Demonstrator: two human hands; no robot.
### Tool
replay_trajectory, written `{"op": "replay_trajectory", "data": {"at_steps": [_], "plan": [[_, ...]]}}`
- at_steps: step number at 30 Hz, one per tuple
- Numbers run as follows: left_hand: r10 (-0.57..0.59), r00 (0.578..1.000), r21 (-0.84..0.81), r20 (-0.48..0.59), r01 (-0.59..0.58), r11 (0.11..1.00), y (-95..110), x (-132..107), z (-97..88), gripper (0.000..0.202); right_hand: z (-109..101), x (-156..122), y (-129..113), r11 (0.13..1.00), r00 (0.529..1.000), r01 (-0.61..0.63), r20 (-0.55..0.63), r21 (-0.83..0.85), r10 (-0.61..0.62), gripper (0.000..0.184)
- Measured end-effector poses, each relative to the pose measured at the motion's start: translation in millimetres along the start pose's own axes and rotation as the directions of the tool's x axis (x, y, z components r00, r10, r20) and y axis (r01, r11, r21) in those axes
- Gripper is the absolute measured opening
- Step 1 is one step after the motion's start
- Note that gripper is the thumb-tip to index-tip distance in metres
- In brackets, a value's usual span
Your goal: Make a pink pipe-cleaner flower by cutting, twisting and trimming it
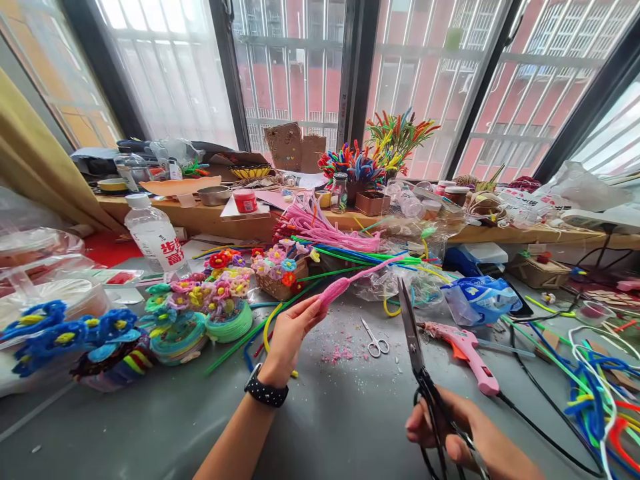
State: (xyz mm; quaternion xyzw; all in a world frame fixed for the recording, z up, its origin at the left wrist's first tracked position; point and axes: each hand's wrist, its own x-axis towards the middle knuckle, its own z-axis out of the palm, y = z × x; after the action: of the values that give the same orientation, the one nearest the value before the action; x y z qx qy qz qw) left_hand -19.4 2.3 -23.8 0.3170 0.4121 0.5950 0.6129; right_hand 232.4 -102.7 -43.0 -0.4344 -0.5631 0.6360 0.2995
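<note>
Between its fingertips my left hand [291,330] pinches one end of a pink pipe cleaner piece [336,289], thick near the fingers and tapering to a thin stem that points up and right. A black watch with white dots is on that wrist. In my right hand [450,423] is a large pair of black-handled scissors [413,337], held by the handles with the blades pointing up. The scissors are apart from the pink piece. Small white-handled scissors [376,340] lie on the grey table [340,413] between my hands, beside scattered pink fluff [340,355].
A pink glue gun [467,350] with a black cord lies right of centre. Pipe-cleaner flower pots [227,320] and a plastic bottle [153,233] stand on the left. Behind are a pink pipe cleaner bundle [325,227] and a blue packet [480,300]. Loose pipe cleaners [590,387] tangle at right.
</note>
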Motion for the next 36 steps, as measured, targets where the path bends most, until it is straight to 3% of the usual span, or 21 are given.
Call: {"op": "replay_trajectory", "data": {"at_steps": [3, 7, 13, 19, 22, 27, 36], "plan": [[0.021, 0.999, -0.051, -0.035, -0.023, 0.998, 1, 1, -1.5, 0.027, 14, 22, -10, 0.985, 0.994, 0.094, -0.064, 0.143, -0.086, 0.058], [0.075, 0.989, -0.084, -0.128, -0.086, 0.993, 3, 2, -1.4, 0.024, 22, 42, -18, 0.978, 0.979, 0.195, -0.075, 0.076, -0.189, 0.064], [0.147, 0.974, -0.096, -0.173, -0.165, 0.982, 5, 1, 1.4, 0.022, 20, 38, -26, 0.984, 0.995, 0.054, 0.089, -0.171, -0.039, 0.078], [0.216, 0.959, -0.131, -0.181, -0.242, 0.962, 3, 3, -1.8, 0.022, 22, 37, -24, 0.995, 0.98, 0.048, 0.197, -0.085, -0.03, 0.078], [0.224, 0.951, -0.153, -0.215, -0.259, 0.954, 5, 3, -3.3, 0.023, 21, 36, -24, 0.986, 0.986, 0.044, 0.165, -0.162, -0.016, 0.076], [0.164, 0.965, -0.117, -0.205, -0.19, 0.975, 8, 0, 0.0, 0.027, 20, 38, -30, 0.955, 0.991, -0.016, 0.123, -0.296, 0.055, 0.074], [0.066, 0.996, 0.067, -0.066, -0.062, 0.996, 8, -4, 2.2, 0.025, 27, 50, -25, 0.962, 0.99, 0.011, 0.135, -0.271, 0.026, 0.074]]}}
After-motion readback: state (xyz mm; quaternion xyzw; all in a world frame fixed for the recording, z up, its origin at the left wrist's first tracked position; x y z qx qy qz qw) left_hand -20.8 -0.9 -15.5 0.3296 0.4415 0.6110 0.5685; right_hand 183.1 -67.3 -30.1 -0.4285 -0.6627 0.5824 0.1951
